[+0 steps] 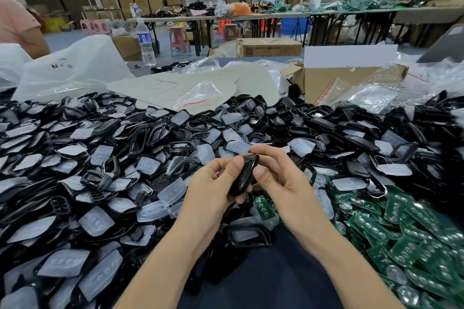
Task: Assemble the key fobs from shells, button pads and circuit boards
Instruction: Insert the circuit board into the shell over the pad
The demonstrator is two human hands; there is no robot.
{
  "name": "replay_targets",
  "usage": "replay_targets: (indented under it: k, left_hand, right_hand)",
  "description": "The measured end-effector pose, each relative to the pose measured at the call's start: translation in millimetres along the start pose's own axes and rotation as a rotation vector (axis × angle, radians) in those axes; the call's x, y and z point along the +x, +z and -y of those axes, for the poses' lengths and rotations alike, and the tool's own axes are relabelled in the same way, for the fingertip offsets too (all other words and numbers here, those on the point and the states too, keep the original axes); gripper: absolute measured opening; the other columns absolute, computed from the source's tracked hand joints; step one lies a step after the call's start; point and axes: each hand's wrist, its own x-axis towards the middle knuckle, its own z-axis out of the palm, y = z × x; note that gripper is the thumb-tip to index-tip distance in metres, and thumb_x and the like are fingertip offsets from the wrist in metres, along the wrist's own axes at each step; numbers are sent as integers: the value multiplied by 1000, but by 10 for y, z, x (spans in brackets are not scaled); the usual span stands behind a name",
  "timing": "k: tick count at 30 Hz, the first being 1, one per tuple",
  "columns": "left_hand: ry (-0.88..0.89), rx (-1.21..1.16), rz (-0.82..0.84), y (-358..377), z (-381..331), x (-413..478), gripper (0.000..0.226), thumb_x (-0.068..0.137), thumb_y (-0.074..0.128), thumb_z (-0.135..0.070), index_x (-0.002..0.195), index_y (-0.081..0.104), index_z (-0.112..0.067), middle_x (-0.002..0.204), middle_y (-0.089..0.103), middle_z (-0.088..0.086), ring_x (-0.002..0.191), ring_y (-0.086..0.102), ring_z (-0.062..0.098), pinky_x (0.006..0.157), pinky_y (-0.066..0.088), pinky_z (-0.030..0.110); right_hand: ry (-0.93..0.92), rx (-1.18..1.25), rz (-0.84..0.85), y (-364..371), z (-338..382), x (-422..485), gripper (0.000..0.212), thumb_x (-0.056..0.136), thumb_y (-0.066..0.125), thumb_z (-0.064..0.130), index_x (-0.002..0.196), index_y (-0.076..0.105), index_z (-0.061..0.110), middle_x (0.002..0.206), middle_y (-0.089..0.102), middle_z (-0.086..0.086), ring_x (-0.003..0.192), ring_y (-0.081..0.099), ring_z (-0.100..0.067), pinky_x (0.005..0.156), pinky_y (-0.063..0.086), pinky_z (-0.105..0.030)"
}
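Both hands grip one black key fob (244, 176) at centre, above the parts pile (100, 158). Left hand (213, 183) curls round its near end, and right hand (278, 180) pinches the far end. The long axis runs near-left to far-right between the thumbs. Green circuit boards (401, 233) lie near right, closer to the right hand.

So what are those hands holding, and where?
A black key fob shell, pinched between the left hand and the right hand, thumbs pressing its long sides.
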Motion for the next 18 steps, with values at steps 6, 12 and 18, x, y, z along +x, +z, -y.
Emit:
replay_targets:
  k: [6, 12, 18]
  left_hand:
    - [-56, -91, -1, 25, 9, 11, 23, 83, 68, -30, 80, 76, -9, 69, 67, 8, 52, 57, 12, 43, 43, 19]
    - [75, -69, -20, 42, -33, -47, 37, 84, 65, -41, 89, 70, -5, 86, 74, 17, 71, 73, 22, 62, 59, 25]
    - [329, 223, 25, 69, -44, -137, 14, 88, 69, -33, 100, 74, -27, 95, 77, 4, 89, 75, 23, 81, 60, 29]
  right_hand:
    - [16, -13, -5, -13, 8, 5, 18, 86, 69, 39, 104, 68, 42, 110, 72, -1, 102, 65, -12, 95, 51, -31]
    - [-22, 2, -90, -24, -7, 12, 13, 86, 67, 44, 99, 65, 40, 106, 72, 3, 102, 66, -17, 91, 53, -34]
    - [-30, 109, -172, -48, -3, 24, 9, 89, 64, 29, 96, 64, 34, 93, 68, 5, 92, 69, -25, 85, 57, -30]
